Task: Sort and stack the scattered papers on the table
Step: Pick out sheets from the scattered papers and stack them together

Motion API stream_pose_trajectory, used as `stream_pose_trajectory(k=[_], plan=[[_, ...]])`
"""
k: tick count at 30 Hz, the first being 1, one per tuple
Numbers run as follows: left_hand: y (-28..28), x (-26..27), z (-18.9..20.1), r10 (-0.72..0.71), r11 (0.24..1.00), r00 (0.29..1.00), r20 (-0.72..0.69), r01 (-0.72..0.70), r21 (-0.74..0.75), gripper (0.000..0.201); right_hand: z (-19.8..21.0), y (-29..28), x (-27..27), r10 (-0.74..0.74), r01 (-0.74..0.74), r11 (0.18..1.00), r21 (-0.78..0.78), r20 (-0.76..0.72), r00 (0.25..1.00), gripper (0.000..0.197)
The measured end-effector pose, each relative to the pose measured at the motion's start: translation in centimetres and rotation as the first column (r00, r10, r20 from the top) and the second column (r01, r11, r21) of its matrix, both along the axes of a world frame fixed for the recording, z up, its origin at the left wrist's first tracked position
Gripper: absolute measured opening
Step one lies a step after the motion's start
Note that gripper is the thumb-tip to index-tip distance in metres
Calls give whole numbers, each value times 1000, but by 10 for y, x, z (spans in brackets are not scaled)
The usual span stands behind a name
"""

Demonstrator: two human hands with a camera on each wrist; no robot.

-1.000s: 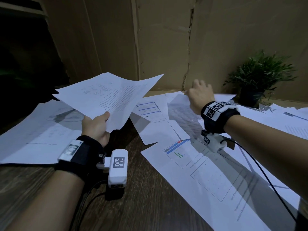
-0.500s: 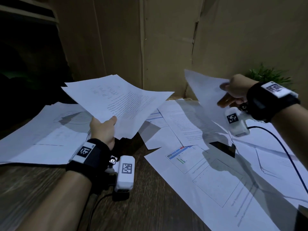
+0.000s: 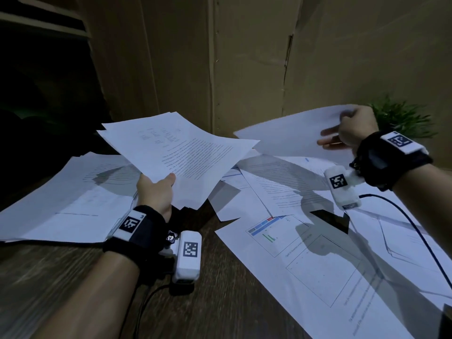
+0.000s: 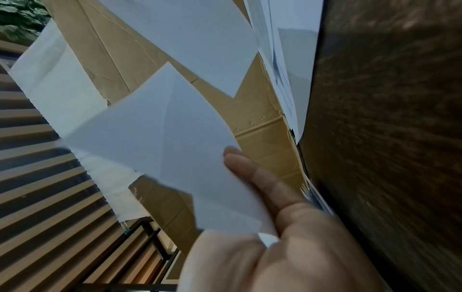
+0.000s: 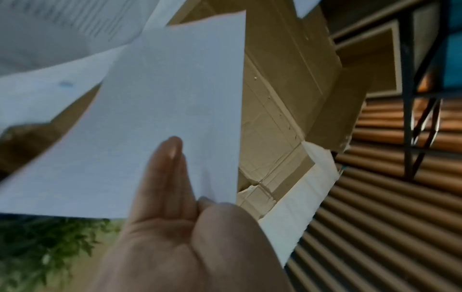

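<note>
- Dark wood table [image 3: 220,302], lower frame: loose sheets [image 3: 318,253] strewn across centre and right, yet to be gathered
- Printed stack [image 3: 186,152], centre left, held aloft; left hand [image 3: 156,192] pinches its near edge, thumb on top
- Lifted single sheet [image 3: 293,135], upper right, pinched at its edge by right hand [image 3: 354,128]; best laid square on the stack, edges aligned, before the thumb clamps
- Green plant [image 3: 403,118], far right; pot hidden

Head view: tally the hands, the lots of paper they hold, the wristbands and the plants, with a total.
Hands: 2, left hand, right hand
Lots of paper held: 2, stack, sheet
Wristbands: 2, left wristband, right wristband
Plants: 1, plant
Total: 7
</note>
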State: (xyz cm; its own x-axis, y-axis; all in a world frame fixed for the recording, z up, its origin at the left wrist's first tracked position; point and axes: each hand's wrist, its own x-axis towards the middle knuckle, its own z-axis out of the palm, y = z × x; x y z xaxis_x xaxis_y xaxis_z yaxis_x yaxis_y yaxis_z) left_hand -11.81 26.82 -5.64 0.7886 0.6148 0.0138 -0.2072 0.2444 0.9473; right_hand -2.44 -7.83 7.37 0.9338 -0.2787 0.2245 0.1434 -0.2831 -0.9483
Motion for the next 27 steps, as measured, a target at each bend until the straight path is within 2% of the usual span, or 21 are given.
stream_pose_trajectory(k=[3,5,6,7,10,12,14,15,16,17,18,19,20,22,23,24,26,27], plan=[[-1,-1,0,-15,1000,1000,21,15,14,43,0,-6,3,87,-17,955,-298,224,971,45],[-1,-2,0,-21,1000,999,26,20,21,43,3,-7,0,204,-52,869,-492,262,943,49],[-2,-2,1,-23,999,999,26,23,25,42,5,-7,-1,252,-79,838,-540,254,934,48],[-2,-2,1,-25,999,999,28,24,29,41,7,-7,-3,300,-136,834,-535,233,925,47],[-3,-2,1,-14,999,999,38,13,47,40,20,-4,-13,415,-334,883,-329,216,884,36],[-3,-2,1,0,998,999,50,-3,67,41,35,0,-20,405,-325,902,-284,296,865,33],[-3,-3,2,25,997,999,46,-28,76,41,54,5,-30,361,-177,900,-399,451,816,22],[-2,-4,2,48,996,998,36,-50,76,40,66,9,-39,370,-104,869,-484,496,786,18],[-1,-4,2,70,995,997,16,-71,76,37,78,14,-50,405,-70,817,-572,483,776,19],[2,-3,2,80,994,997,8,-81,73,34,90,18,-62,465,-103,752,-651,413,783,18],[3,-3,2,93,993,996,2,-92,75,31,101,21,-75,546,-214,685,-696,296,784,16],[3,-4,3,97,992,995,12,-98,76,29,109,26,-87,637,-372,617,-693,163,753,15],[2,-6,5,93,992,996,13,-93,84,28,115,30,-99,727,-532,556,-639,63,684,17],[0,-8,6,50,992,998,44,-55,110,28,118,40,-112,861,-763,458,-455,15,508,25],[-1,-7,8,13,993,999,52,-19,117,28,115,46,-112,895,-826,426,-368,42,443,29],[-5,-9,12,-49,992,997,56,42,118,28,110,50,-106,907,-857,415,-304,70,414,32],[-9,-10,17,-183,981,979,89,177,74,21,99,57,-86,919,-894,391,-220,51,390,31],[-9,-12,15,-218,976,972,88,215,39,15,91,59,-72,923,-908,380,-176,2,386,24]])
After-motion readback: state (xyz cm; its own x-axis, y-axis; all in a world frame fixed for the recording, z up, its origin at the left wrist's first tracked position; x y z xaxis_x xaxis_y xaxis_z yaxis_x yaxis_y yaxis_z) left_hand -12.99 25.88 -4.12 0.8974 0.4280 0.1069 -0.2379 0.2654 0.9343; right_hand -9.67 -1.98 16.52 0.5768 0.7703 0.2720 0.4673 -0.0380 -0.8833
